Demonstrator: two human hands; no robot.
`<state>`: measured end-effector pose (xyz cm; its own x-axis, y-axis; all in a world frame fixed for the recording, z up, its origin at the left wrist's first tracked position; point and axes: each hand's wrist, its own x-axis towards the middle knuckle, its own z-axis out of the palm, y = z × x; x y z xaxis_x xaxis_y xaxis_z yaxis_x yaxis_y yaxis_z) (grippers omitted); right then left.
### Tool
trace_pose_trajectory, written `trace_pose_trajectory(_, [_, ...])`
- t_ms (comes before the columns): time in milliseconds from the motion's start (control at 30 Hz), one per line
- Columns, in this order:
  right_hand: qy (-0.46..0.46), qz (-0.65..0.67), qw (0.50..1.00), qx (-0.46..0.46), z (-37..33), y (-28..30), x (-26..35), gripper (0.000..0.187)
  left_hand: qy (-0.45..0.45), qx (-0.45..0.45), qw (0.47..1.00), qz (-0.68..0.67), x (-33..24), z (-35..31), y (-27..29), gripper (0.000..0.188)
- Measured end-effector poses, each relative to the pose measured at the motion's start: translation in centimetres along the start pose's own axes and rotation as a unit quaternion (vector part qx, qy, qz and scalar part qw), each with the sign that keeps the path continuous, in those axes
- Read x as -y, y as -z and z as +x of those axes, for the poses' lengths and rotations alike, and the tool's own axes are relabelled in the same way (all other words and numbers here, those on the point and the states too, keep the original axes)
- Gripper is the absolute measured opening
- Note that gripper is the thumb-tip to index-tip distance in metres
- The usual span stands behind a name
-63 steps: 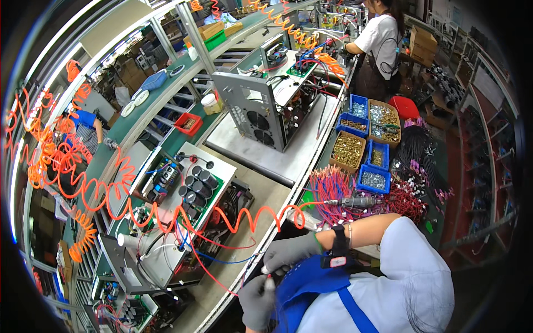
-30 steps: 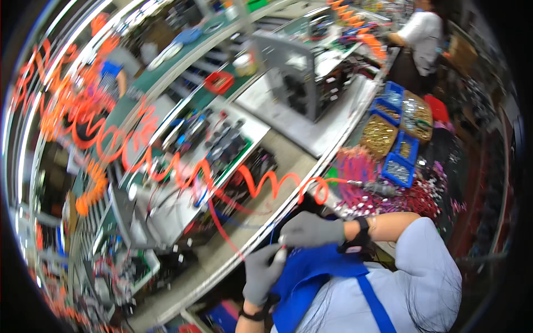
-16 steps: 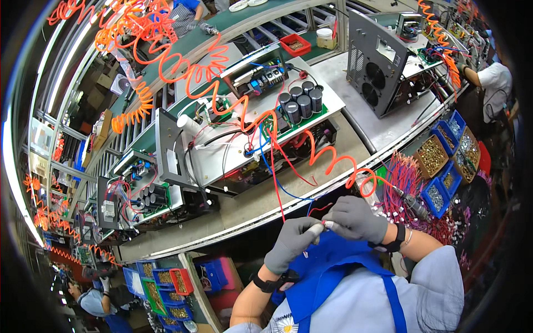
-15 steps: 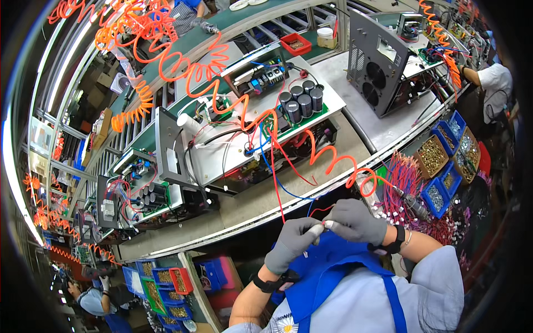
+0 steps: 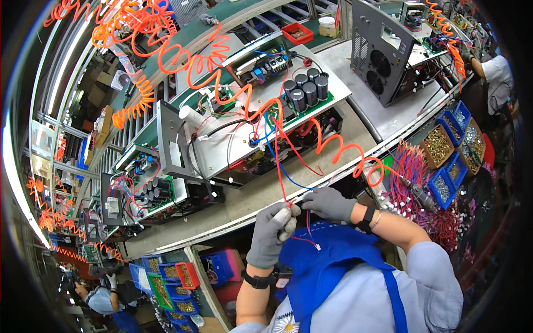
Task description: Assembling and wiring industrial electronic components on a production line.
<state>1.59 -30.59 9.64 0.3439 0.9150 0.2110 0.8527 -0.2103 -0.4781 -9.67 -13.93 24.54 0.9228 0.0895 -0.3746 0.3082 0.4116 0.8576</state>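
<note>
My left hand point(image 5: 271, 236), in a grey glove with pale fingertips, pinches a red wire point(image 5: 280, 175) that runs down from the open electronic unit point(image 5: 230, 158). My right hand point(image 5: 331, 205), gloved alike, is closed at the end of a blue wire point(image 5: 286, 187) from the same unit. The hands are slightly apart, over the blue apron point(image 5: 333, 250). A thin red lead with a small white connector point(image 5: 317, 246) hangs below them. The unit has a pale metal plate, a circuit board with several black capacitors point(image 5: 298, 100), and a grey end panel point(image 5: 169, 141).
An orange coiled hose point(image 5: 344, 150) crosses the unit to a power screwdriver point(image 5: 423, 195) beside bundled red and blue leads point(image 5: 401, 172). Bins of screws point(image 5: 437, 145) stand right; more bins point(image 5: 187, 276) are lower left. Another unit's grey panel point(image 5: 380, 55) rises at upper right. Co-workers stand at both sides.
My hands, pinched together before, have separated: the left has moved left with the red wire, the right up and left to the blue wire. The white-tipped lead now hangs in view.
</note>
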Motion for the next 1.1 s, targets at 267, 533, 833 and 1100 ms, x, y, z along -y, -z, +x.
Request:
trace_pose_trajectory(267, [-0.063, -0.04, 0.997, -0.016, 0.7, 2.2, 1.1, 0.033, -0.039, -0.085, 0.995, 0.018, -1.7, -1.1, 2.9, 0.027])
trace_pose_trajectory(533, [-0.232, 0.13, 0.96, -0.091, 7.2, 0.3, 0.3, 0.036, -0.079, -0.078, 0.976, 0.19, -4.9, -3.1, 1.7, 0.029])
trace_pose_trajectory(833, [-0.247, -0.015, 0.968, -0.036, -2.1, 4.7, 3.9, 0.024, -0.263, 0.05, 0.8, 0.537, 0.9, 4.2, -1.4, 0.024])
trace_pose_trajectory(1100, [-0.327, -0.126, 0.936, -0.03, -12.1, 11.0, 6.4, 0.013, -0.208, 0.34, 0.74, 0.542, 5.4, 9.2, -6.8, 0.021])
